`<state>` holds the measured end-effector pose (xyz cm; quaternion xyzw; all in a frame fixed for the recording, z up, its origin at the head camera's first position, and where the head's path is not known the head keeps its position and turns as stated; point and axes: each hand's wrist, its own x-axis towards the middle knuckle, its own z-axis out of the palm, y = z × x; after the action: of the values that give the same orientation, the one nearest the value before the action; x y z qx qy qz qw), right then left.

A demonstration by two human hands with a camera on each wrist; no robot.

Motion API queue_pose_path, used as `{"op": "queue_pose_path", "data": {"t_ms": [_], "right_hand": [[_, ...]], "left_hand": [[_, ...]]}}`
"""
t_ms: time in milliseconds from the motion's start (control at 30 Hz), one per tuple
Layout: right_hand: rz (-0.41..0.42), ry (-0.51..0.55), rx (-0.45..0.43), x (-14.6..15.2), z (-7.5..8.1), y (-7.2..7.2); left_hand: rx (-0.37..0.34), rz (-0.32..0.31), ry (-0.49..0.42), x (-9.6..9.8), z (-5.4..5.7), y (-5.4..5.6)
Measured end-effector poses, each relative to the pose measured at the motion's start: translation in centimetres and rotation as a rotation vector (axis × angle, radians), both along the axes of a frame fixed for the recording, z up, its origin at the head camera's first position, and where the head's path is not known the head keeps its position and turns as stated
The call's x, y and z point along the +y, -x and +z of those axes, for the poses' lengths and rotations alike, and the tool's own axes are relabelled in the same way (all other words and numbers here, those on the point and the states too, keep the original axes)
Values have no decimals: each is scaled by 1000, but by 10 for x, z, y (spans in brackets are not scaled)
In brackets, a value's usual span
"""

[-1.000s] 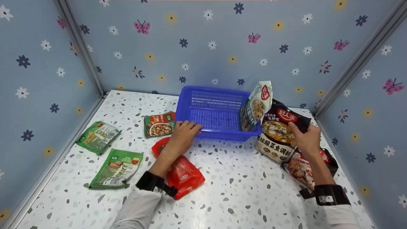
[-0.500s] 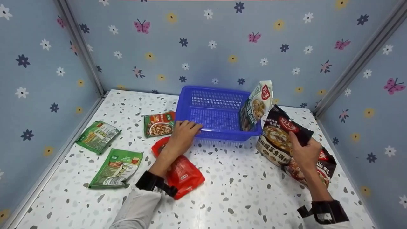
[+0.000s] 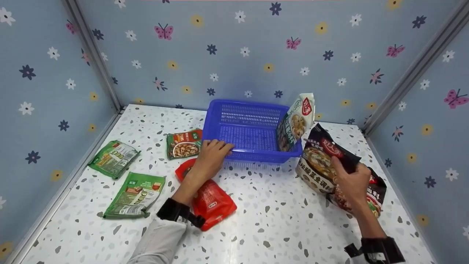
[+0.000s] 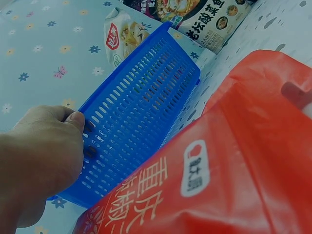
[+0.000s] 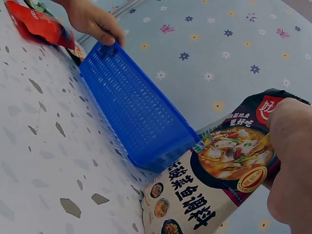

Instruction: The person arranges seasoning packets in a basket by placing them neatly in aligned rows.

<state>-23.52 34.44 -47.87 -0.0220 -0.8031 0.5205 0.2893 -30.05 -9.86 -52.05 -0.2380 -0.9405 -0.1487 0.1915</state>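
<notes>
My left hand (image 3: 213,156) grips the near left rim of a blue plastic basket (image 3: 253,156), thumb on the outside in the left wrist view. In my right hand (image 3: 353,179) is the top edge of a black and beige seasoning packet (image 3: 317,165), pinched between thumb and fingers. That packet, printed with a bowl of fish, leans upright just right of the basket and overlaps its corner in the right wrist view (image 5: 224,165). Inside the basket's right end stands a white and green packet (image 3: 296,123), its top sticking up above the rim.
Behind my right hand lies another dark packet (image 3: 377,189). A red pouch (image 3: 214,203) lies under my left forearm, with a red-green packet (image 3: 184,143) beside the basket. Two green packets (image 3: 135,194) are at the left. Patterned walls (image 3: 242,47) enclose the speckled table (image 3: 267,220).
My right hand has drawn the black and beige packet's top slightly down and tilted it, showing more of the dark packet behind. The left hand and the basket stay in place.
</notes>
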Motion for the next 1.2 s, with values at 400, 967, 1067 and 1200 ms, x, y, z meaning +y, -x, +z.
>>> {"op": "queue_pose_path", "data": {"t_ms": [400, 967, 1067, 1200], "right_hand": [[278, -116, -324, 32, 18, 6], [252, -323, -317, 32, 33, 4], [263, -309, -279, 29, 34, 1], [278, -291, -285, 26, 41, -4]], "left_hand": [[-12, 6, 2, 0, -1, -2], [8, 8, 23, 2, 2, -1], [1, 8, 20, 2, 1, -1], [-15, 10, 13, 1, 2, -1]]}}
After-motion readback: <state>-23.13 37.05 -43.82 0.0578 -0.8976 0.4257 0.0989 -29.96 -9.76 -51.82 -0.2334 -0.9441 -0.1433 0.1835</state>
